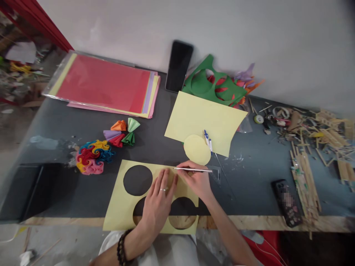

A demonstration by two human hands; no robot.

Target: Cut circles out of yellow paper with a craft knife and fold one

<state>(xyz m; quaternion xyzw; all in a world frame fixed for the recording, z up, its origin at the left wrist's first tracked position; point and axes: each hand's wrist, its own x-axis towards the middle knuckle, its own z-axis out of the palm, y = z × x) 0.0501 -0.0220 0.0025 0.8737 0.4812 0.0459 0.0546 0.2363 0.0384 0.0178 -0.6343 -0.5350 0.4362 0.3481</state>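
My left hand [157,201] lies flat with fingers stretched out on a yellow sheet [116,207], which has several round holes cut through it. The sheet's near edge hangs over the front of the table. My right hand [196,181] is closed around a slim, silvery pen-like tool [198,170], held almost level. Its thin tip points left, just above the sheet's far edge. Whether the tip touches the paper I cannot tell. Beyond my right hand lie a yellow paper circle [197,149], a blue-and-white compass [208,140] and a clear set square [215,175].
Another yellow sheet [205,118] lies behind the circle, before green cut-out scraps [205,85]. A dark phone [179,66] leans on the wall. Coloured sheets [111,83], folded pieces [119,136] and curled shapes [93,157] are left; a patterned phone [287,203] and wooden sticks [306,181] right.
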